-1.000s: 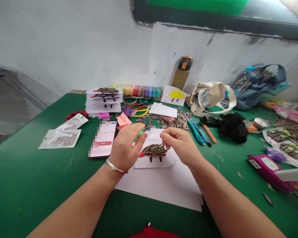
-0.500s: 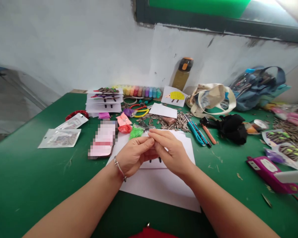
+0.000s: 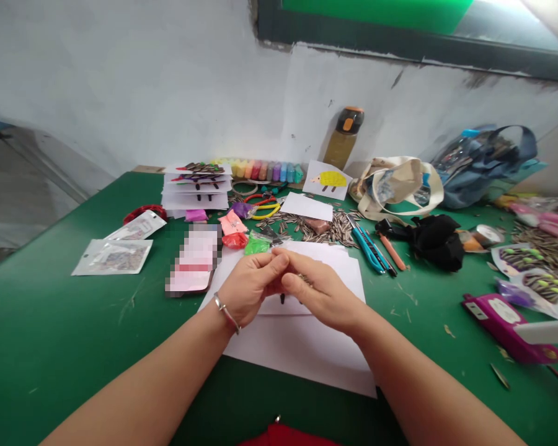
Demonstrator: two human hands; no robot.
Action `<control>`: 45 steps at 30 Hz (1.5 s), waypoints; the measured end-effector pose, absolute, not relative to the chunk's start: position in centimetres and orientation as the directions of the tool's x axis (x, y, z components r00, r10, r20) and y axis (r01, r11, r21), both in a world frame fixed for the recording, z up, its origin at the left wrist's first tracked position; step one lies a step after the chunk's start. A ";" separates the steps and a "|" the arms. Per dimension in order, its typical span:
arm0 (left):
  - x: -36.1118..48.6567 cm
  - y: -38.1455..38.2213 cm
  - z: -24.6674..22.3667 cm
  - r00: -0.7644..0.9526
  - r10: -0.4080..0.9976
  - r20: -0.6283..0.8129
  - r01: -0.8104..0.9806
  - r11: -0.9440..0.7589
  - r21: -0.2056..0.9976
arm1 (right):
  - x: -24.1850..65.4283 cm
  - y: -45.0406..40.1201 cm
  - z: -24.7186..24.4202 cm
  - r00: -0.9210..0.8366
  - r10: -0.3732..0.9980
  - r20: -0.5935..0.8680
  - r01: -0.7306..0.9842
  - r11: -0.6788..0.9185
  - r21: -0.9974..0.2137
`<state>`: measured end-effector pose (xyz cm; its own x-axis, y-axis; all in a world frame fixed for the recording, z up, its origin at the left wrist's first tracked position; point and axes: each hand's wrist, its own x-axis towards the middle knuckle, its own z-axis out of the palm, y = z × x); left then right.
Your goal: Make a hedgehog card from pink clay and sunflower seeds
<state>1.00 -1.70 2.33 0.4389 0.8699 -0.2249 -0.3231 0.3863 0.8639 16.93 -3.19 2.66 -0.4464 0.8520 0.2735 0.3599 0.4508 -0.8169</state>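
My left hand (image 3: 255, 286) and my right hand (image 3: 323, 288) meet at the fingertips above a stack of white paper (image 3: 302, 353). The left thumb and fingers are pinched together; whatever lies between them is hidden. My right fingers are closed against the left ones, and their content cannot be made out either. Below them, a smaller sheet (image 3: 270, 307) shows a black leg mark, the rest covered by my hands. A packet of green clay (image 3: 256, 243) lies just beyond my left hand, with red clay (image 3: 235, 241) beside it.
Striped seeds (image 3: 341, 228) are spread behind the paper, near a blue cutter (image 3: 369, 248). A phone (image 3: 193, 257) lies left of the stack. Further back stand piled cards (image 3: 195, 199), a hedgehog picture (image 3: 328, 179), a bottle (image 3: 343, 139) and a cloth bag (image 3: 395, 186).
My right hand has turned and its thumb has dropped lower, apart from the left thumb. The fingertips of both hands stay together. The view has shifted slightly.
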 end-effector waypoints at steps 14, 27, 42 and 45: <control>1.2 -1.6 2.1 0.413 0.875 -0.252 -0.281 0.386 0.879 | 17.0 -3.1 2.2 -0.362 0.906 0.217 0.319 0.339 -0.885; 0.9 -2.0 2.5 0.549 0.803 -0.234 -0.200 0.398 0.895 | 17.0 -2.7 2.7 -0.436 0.897 0.075 0.147 0.153 -0.977; 1.0 -2.1 2.7 0.514 0.816 -0.263 -0.196 0.411 0.890 | 16.6 -3.0 3.0 -0.414 0.884 0.217 0.344 0.373 -0.862; 1.0 -2.2 2.7 0.539 0.803 -0.256 -0.169 0.400 0.901 | 16.6 -3.1 2.7 -0.411 0.882 0.233 0.417 0.408 -0.812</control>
